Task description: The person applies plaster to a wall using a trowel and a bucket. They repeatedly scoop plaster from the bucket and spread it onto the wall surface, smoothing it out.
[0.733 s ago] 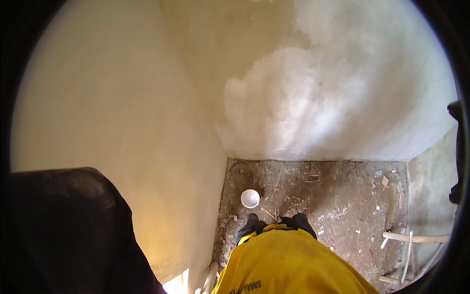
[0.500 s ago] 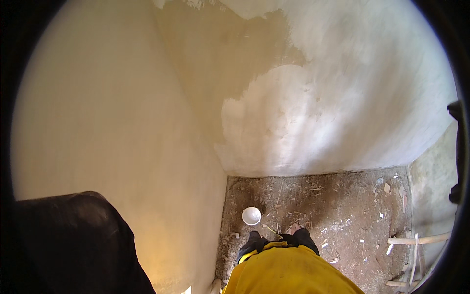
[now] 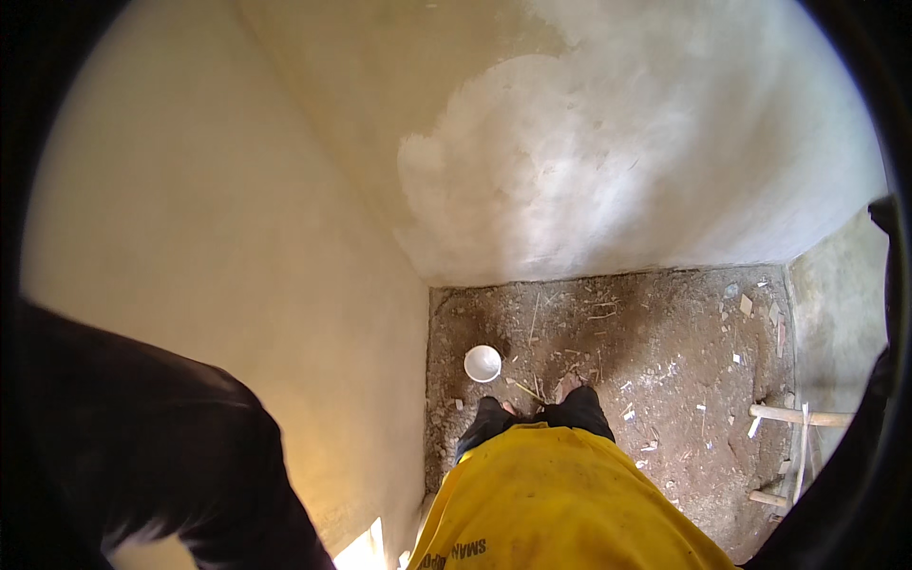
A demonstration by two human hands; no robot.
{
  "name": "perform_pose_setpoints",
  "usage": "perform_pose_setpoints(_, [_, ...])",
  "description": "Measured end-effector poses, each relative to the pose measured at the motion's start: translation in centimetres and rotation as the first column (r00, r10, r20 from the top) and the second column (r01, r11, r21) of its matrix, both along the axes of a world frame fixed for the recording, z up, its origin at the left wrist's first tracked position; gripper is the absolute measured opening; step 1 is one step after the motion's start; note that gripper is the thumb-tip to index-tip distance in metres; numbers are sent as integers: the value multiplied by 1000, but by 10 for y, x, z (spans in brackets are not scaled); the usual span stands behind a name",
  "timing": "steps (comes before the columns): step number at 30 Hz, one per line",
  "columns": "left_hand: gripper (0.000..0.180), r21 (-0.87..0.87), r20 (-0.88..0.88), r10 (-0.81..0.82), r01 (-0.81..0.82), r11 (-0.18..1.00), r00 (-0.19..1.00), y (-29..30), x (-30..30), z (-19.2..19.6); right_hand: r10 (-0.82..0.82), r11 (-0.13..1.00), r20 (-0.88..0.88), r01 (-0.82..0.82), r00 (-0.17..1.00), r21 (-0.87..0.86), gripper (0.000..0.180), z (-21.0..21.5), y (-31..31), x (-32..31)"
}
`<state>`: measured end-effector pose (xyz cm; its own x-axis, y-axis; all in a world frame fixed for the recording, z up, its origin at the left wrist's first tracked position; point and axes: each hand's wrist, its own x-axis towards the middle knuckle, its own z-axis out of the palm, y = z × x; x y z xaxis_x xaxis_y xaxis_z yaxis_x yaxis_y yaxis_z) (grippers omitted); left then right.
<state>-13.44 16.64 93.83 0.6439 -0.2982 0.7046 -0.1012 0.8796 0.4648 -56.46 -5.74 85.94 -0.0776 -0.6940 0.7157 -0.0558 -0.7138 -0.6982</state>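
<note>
Head view: you are standing in a room corner, looking down past your yellow shirt (image 3: 560, 503) to your feet (image 3: 537, 413) on the dirt floor (image 3: 665, 332). Neither hand is showing. A dark sleeve (image 3: 161, 446) is filling the lower left and another dark edge (image 3: 855, 456) is running down the right rim, so you cannot tell from here whether either grip is clenched or released. The white bowl (image 3: 483, 363) is sitting upright on the floor, just ahead of your left foot and slightly to its left, near the left wall (image 3: 237, 237). It is lying on your left side, so the left arm is looking nearer. A thin stick (image 3: 528, 390) is lying between bowl and feet, slanting. Wooden slats (image 3: 793, 415) are resting well apart, at right. Patchy white plaster (image 3: 570, 161) is covering the far wall.
</note>
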Motion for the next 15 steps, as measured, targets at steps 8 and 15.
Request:
perform_pose_setpoints(8, [46, -14, -299, -255, 263, 965, 920, -15, -12, -66, 98, 995, 232, -104, 968, 14, 33, -10, 34, 27])
perform_pose_setpoints(15, [31, -87, -671, -414, 490, 868, 615, 52, -26, -246, 371, 773, -180, -195, 911, 603, 31, -210, 118, 103])
